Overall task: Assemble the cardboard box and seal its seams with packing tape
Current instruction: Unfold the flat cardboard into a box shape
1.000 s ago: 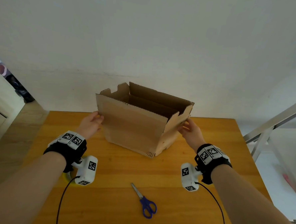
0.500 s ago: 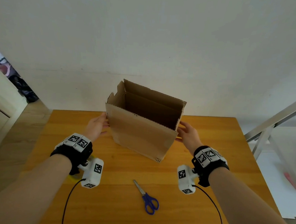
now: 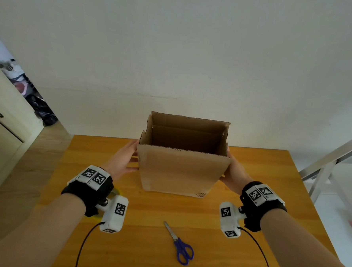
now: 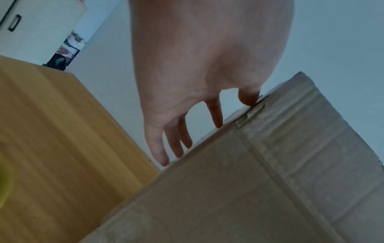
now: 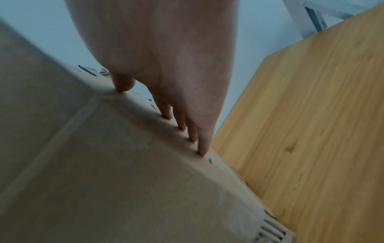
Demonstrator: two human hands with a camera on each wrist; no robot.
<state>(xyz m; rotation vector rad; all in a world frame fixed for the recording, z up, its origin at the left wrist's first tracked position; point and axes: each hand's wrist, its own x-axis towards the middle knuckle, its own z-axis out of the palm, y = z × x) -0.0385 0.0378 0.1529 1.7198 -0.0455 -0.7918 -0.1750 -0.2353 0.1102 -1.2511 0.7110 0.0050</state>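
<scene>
we've got the cardboard box (image 3: pixel 181 170) standing upright on the wooden table (image 3: pixel 257 231), top open, flaps up, squared to us near the far edge. our left hand (image 3: pixel 122 163) sits flat on the box's left side, fingers (image 4: pixel 174 144) straight and spread, tips touching the cardboard. our right hand (image 3: pixel 233 174) mirrors it on the right side, fingers (image 5: pixel 193 131) straight and close together, tips along the side's edge. neither hand curls round anything, just pressing inward from both sides. blue-handled scissors (image 3: pixel 179 245) lie on the table near us, well apart from the box, blades pointing toward it. a yellowish roll (image 3: pixel 117 191) peeks out from under our left wrist; mostly hidden, so we can't tell what it is. white wall (image 3: pixel 176 50) behind the table, a cabinet (image 3: pixel 0 122) off to the left.
</scene>
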